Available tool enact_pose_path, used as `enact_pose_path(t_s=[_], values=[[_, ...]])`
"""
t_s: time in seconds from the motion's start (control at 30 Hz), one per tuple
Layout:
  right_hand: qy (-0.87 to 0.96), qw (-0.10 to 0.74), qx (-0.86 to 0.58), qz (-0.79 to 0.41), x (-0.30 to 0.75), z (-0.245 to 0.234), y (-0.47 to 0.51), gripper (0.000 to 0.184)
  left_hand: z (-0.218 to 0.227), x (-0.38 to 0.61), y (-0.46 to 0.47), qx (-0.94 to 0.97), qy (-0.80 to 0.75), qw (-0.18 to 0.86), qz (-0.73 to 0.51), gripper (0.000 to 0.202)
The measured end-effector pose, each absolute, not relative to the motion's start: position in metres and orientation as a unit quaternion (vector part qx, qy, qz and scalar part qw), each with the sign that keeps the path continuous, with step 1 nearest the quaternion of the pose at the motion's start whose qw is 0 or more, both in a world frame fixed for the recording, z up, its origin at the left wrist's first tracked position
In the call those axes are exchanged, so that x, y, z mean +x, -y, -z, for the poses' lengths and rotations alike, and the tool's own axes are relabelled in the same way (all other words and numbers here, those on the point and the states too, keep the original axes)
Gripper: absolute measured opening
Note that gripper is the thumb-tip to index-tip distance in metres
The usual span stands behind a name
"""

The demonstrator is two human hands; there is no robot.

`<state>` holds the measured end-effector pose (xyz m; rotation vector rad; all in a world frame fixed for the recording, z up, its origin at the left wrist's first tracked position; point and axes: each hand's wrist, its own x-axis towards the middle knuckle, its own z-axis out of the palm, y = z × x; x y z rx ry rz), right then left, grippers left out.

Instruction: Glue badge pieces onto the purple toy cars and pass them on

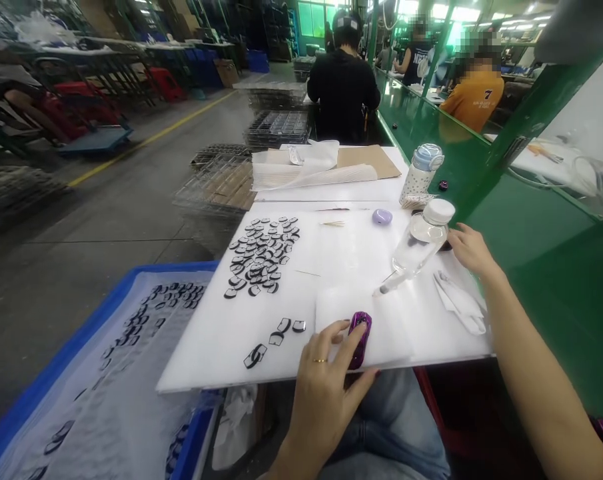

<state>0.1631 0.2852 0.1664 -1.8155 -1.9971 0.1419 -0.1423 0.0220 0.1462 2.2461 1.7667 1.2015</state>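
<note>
My left hand (331, 373) is at the table's front edge. Its fingers curve over a glossy purple toy car body (360, 341), index fingertip on top and thumb lower down beside it. My right hand (474, 250) reaches to the table's right side, just past a clear bottle with a white cap (424, 237). Its fingers are stretched out and partly apart, close to a small dark object (447, 245) half hidden behind the bottle. A slim pen-like tool (388, 283) lies by the bottle. Left of the toy car are several loose black-rimmed clear pieces (284, 325).
Many more such pieces (261, 257) cover the white table's left part. A blue tray (131, 280) of them stands lower left. A lilac case (382, 217), a patterned cup (421, 170) and a folded white cloth (458, 303) are around the bottle. A green conveyor (521, 247) runs along the right.
</note>
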Motion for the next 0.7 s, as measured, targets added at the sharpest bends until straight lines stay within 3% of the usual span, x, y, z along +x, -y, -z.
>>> enact_pose_path(t_s=[0.17,0.33,0.5,0.7], values=[[0.645,0.269,-0.708,-0.097,0.176,-0.159,-0.276,0.055,-0.134,-0.156,-0.020,0.738,-0.578,0.008,-0.348,0.048],[0.650,0.276,-0.696,-0.130,0.172,-0.150,-0.268,0.054,-0.136,-0.166,-0.024,0.742,-0.582,0.054,-0.328,0.050],[0.673,0.265,-0.677,-0.137,0.165,-0.150,-0.264,0.053,-0.165,-0.192,-0.037,0.770,-0.541,0.225,-0.251,0.068],[0.677,0.259,-0.677,-0.124,0.162,-0.148,-0.262,0.054,-0.192,-0.201,-0.055,0.788,-0.478,0.342,-0.182,0.064]])
